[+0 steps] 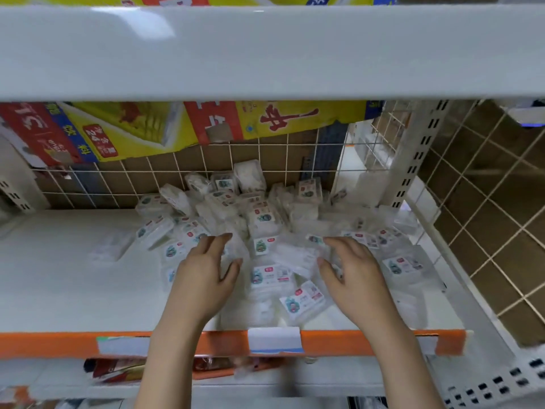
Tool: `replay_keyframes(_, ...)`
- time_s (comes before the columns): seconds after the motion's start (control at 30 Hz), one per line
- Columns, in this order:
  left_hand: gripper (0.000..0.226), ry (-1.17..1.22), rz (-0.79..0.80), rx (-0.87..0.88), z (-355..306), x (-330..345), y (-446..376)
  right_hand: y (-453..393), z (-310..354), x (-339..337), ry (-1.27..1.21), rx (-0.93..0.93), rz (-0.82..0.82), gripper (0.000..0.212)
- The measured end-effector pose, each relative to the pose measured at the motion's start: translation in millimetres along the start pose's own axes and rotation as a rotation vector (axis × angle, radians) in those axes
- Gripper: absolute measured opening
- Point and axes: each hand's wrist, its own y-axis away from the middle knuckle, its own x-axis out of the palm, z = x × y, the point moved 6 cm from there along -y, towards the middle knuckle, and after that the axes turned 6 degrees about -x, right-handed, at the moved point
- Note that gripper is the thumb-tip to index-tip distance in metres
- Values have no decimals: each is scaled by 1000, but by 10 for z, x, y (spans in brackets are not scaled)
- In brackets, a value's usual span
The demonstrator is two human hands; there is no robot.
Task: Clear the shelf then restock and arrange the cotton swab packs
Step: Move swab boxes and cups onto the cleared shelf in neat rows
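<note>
Both bare hands, left hand (206, 273) and right hand (351, 273), hover relaxed, grasping nothing, over jumbled clear-plastic cotton swab packs (265, 231) on the white metal shelf (59, 290); gathering them probably comes next.

A single wide-angle camera worn on the person's head looks forward and steeply down into a white store shelf (73, 290), close enough that both forearms enter from the bottom edge. The shelf above (265, 51) crosses the top of the view as a broad bowed band. The wire-grid back (141, 184) faces the lens, and tiled floor (486, 231) shows at right.
</note>
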Motion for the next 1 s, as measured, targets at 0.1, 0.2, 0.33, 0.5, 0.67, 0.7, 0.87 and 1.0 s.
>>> replay_keyframes(0.1, 47, -12, -13, -8, 3, 27, 74, 5, 27, 54, -10, -29, 50, 52)
replay_keyframes(0.2, 50, -12, -39, -22, 72, 26, 157, -64, 78, 184, 24, -59, 123, 79)
replay_keyframes(0.33, 56, -7, -83, -59, 184, -14, 288, -139, 70, 384, 47, -24, 197, 97)
replay_keyframes(0.5, 59, -5, -112, -87, 283, -83, 311, -175, 23, 446, 3, 12, 168, 76)
replay_keyframes(0.67, 49, -17, -158, -52, 148, -150, 97, -160, -49, 308, -11, 44, 51, 72)
replay_keyframes(0.7, 43, -14, -163, -36, 72, -151, 21, -151, -74, 261, -21, 58, 25, 72)
replay_keyframes(0.87, 35, -75, -87, 107, -387, -11, -453, -107, -247, 34, -17, 74, -84, 68)
replay_keyframes(1.0, 52, -279, 176, 141, -601, 245, -895, -45, -352, -104, -11, 103, -118, 68)
